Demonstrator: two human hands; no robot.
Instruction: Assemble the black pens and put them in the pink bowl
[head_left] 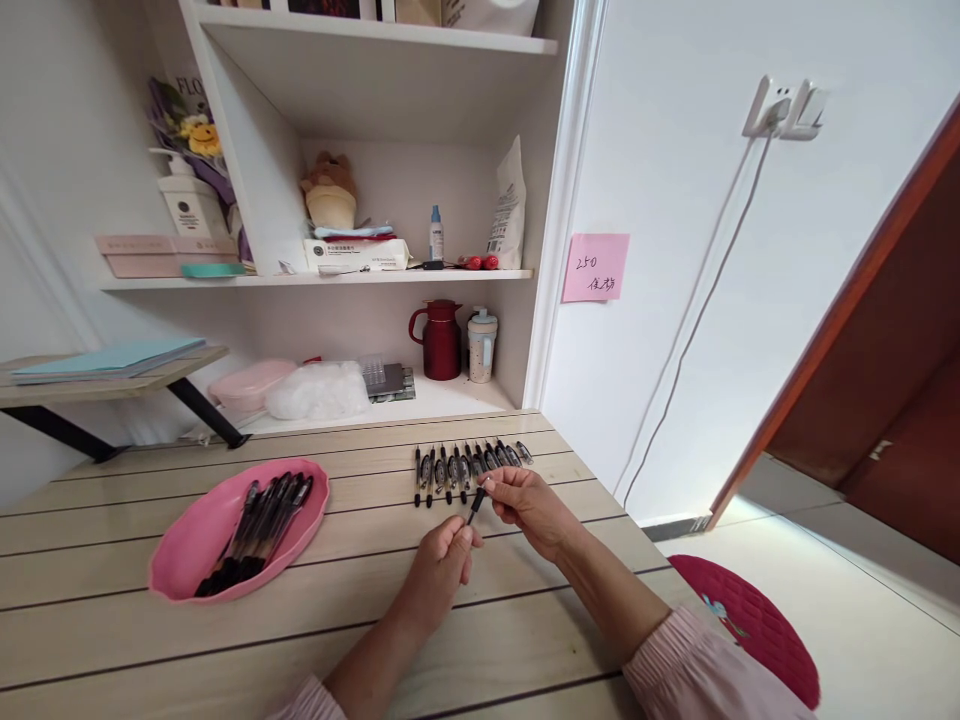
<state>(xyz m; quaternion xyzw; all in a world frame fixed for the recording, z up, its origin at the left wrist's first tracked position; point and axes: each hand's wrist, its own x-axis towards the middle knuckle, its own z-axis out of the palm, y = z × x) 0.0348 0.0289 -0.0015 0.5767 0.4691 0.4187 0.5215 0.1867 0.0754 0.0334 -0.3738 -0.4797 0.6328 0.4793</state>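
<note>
Between my two hands is a slim black pen (477, 501), tilted over the table. My left hand (444, 556) is closed around its lower part. The fingertips of my right hand (529, 508) pinch its upper end; whether they grip the tip or a small part on it cannot be made out. Just beyond my hands, several black pens (429, 476) and dark caps with clips lie side by side in a row. To the left of my left hand, a pink scalloped dish (169, 560) holds a bundle of black capped pens (259, 530).
A wooden slatted table (315, 640) lies under my hands. Behind it, shelves hold a red jug (441, 342), a pale cup (481, 345) and a clear plastic bag (319, 390). A small raised stand (150, 382) is at left, a red stool (757, 625) at lower right.
</note>
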